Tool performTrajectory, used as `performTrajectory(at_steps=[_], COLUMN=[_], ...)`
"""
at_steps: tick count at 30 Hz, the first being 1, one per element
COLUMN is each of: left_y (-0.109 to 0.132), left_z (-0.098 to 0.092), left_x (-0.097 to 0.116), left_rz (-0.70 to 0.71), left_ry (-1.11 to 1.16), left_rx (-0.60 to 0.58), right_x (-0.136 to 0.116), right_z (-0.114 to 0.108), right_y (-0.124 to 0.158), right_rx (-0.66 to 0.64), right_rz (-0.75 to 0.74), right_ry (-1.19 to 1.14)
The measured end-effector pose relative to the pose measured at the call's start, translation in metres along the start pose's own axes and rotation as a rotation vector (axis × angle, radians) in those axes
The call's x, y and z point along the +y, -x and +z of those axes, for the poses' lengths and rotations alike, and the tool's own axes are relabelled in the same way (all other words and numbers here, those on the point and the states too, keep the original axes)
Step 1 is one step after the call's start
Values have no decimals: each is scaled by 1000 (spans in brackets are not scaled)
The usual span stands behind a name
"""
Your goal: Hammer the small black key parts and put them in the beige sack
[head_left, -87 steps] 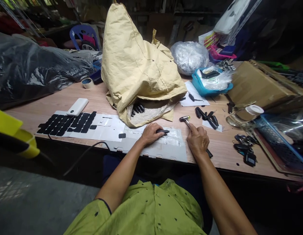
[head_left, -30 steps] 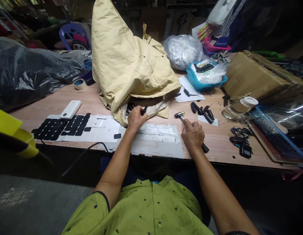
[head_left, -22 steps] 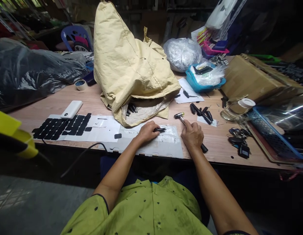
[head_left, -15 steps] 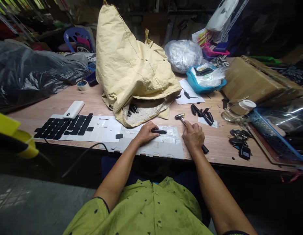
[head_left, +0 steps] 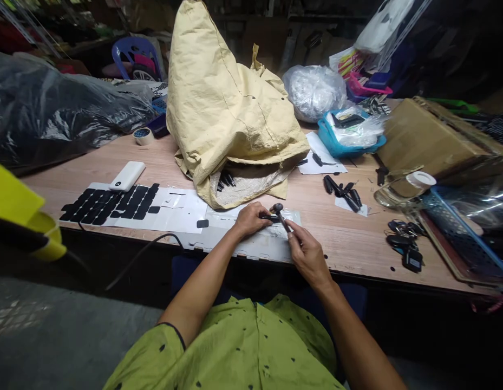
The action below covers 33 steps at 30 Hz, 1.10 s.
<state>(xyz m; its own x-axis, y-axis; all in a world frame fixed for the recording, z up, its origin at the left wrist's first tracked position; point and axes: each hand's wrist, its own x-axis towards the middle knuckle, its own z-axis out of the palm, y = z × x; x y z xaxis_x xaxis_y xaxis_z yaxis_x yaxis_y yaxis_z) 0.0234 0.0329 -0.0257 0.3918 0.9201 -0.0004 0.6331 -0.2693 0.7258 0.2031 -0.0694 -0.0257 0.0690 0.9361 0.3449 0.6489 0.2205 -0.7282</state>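
Observation:
My left hand [head_left: 251, 219] is closed round a slim black part [head_left: 271, 218], low over a white sheet [head_left: 259, 246] at the table's front edge. The part's exact kind is too small to make out. In my right hand [head_left: 308, 252] is a small hammer [head_left: 280, 214], gripped by its handle, its head above the black part. Whether head and part touch, I cannot tell. Behind my hands lies a large cream sack [head_left: 235, 119], its mouth facing me, with several black pieces [head_left: 226, 181] inside.
Black stickers [head_left: 100, 206] and a white power bank [head_left: 127, 176] lie left. To the right are black parts [head_left: 344, 192], a lidded jar [head_left: 405, 187], keys [head_left: 405, 244] and a blue basket [head_left: 458, 227]. A cardboard box [head_left: 430, 135] stands behind them.
My right hand has lifted the hammer off the table and brought it left, over the black part. The left hand keeps its hold. The view has shifted slightly.

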Motion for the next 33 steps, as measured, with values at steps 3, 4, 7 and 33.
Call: performTrajectory(at_steps=[3,4,7,33], left_y=[0,0,0,2], left_z=[-1,-1,-2,-2], left_x=[1,1,1,0], left_rz=[12,18,25,21], left_ry=[-11,-10,-2,-29], left_rx=[-10,-15,-17,-6], right_x=[-8,-9,-8,48], right_z=[7,8,10,-17], right_y=[7,8,10,-59], right_rx=[-19,-12,1,126], right_rz=[-31,-33,-17,232], right_ry=[1,10,43,655])
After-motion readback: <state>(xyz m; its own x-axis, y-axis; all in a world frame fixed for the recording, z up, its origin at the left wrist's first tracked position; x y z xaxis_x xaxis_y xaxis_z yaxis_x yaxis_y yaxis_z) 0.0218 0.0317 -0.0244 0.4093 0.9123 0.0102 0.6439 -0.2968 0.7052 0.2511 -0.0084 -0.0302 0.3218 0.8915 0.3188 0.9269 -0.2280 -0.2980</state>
